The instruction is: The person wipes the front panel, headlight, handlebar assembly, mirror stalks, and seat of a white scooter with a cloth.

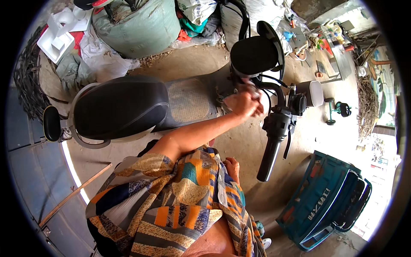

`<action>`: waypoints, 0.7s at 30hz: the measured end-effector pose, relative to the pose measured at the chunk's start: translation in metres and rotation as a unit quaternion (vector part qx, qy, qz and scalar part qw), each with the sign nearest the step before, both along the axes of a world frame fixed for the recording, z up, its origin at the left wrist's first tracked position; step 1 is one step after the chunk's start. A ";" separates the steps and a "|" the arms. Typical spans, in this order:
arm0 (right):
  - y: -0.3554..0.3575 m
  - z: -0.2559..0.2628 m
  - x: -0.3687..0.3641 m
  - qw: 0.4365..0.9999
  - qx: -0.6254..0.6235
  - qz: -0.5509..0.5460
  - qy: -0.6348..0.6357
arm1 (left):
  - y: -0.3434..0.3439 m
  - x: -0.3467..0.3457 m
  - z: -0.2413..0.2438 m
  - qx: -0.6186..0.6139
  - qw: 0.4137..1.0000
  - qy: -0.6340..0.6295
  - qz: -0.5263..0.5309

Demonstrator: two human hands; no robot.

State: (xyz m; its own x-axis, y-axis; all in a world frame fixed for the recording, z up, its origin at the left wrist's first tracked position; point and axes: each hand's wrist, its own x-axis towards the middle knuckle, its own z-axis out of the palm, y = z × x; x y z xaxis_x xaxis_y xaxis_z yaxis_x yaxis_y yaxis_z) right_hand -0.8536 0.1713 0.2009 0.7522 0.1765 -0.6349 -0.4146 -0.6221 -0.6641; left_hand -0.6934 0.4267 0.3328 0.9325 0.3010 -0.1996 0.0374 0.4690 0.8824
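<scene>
My left hand (246, 103) reaches across, blurred, its fingers curled around a pale crumpled thing, perhaps a cloth. It is beside the front column of an electric scooter, below the round-cornered black mirror (254, 55) and left of the handlebar grip (269, 159). The scooter's black seat (122, 107) lies to the left, with a textured footboard mat (188, 99) between seat and column. My right hand (232, 167) is low by the edge of my patterned shirt (189, 192), fingers bent; whether it holds anything is hidden.
A teal plastic crate-like container (316, 196) lies at the lower right. Stuffed sacks (141, 30) and white foam packaging (57, 45) are behind the scooter. A cluttered metal-legged table (340, 57) stands at the upper right. A wooden stick (77, 191) leans at the blue metal door (48, 173).
</scene>
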 end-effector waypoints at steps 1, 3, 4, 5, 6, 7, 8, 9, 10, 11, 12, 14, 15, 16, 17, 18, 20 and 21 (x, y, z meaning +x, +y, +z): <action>0.001 -0.002 0.001 1.000 -0.001 0.010 -0.011 | -0.009 0.001 -0.002 0.060 0.997 -0.029 0.024; -0.004 -0.007 0.001 0.999 0.004 -0.039 0.035 | -0.028 0.004 -0.007 0.183 0.977 -0.075 0.081; -0.009 -0.012 -0.003 0.996 0.010 -0.072 0.059 | -0.021 -0.004 0.007 0.076 0.995 -0.066 0.025; -0.016 -0.015 -0.008 0.996 0.012 -0.074 0.049 | -0.012 -0.012 0.021 -0.032 0.997 -0.056 -0.031; -0.020 -0.016 -0.010 0.997 0.014 -0.072 0.039 | -0.009 -0.009 0.012 -0.151 0.981 -0.124 -0.007; -0.024 -0.018 -0.010 0.997 0.015 -0.069 0.027 | 0.001 -0.015 0.000 -0.155 0.988 -0.001 -0.011; -0.023 -0.015 -0.014 0.998 -0.002 -0.057 0.013 | 0.017 -0.026 0.009 -0.164 0.986 0.022 -0.003; -0.017 0.000 -0.017 0.999 -0.021 -0.039 0.000 | 0.035 -0.035 0.011 -0.174 0.984 0.045 0.009; -0.014 0.007 -0.018 0.999 -0.039 -0.021 -0.014 | 0.049 -0.038 -0.002 -0.149 0.986 0.044 0.068; -0.017 0.002 -0.023 0.998 -0.058 -0.001 -0.030 | 0.063 -0.041 -0.018 -0.125 0.984 0.042 0.122; -0.025 -0.008 -0.030 0.996 -0.077 0.019 -0.043 | 0.080 -0.047 -0.028 -0.118 0.982 0.068 0.133; -0.060 -0.056 -0.047 0.983 -0.129 0.071 -0.110 | 0.109 -0.053 -0.050 -0.097 0.972 0.116 0.182; -0.066 -0.068 -0.048 0.984 -0.123 0.075 -0.104 | 0.121 -0.054 -0.062 -0.077 0.962 0.137 0.223; -0.070 -0.072 -0.049 0.985 -0.119 0.077 -0.098 | 0.133 -0.058 -0.069 -0.080 0.960 0.136 0.231; -0.073 -0.076 -0.051 0.986 -0.116 0.079 -0.091 | 0.141 -0.058 -0.075 -0.082 0.959 0.135 0.237; -0.067 -0.069 -0.046 0.985 -0.124 0.089 -0.083 | 0.148 -0.057 -0.079 -0.100 0.952 0.102 0.270; -0.039 -0.034 -0.034 0.983 -0.140 0.101 -0.067 | 0.153 -0.050 -0.081 -0.068 0.953 0.091 0.280; -0.032 -0.023 -0.027 0.990 -0.113 0.067 -0.045 | 0.154 -0.046 -0.079 -0.055 0.953 0.086 0.285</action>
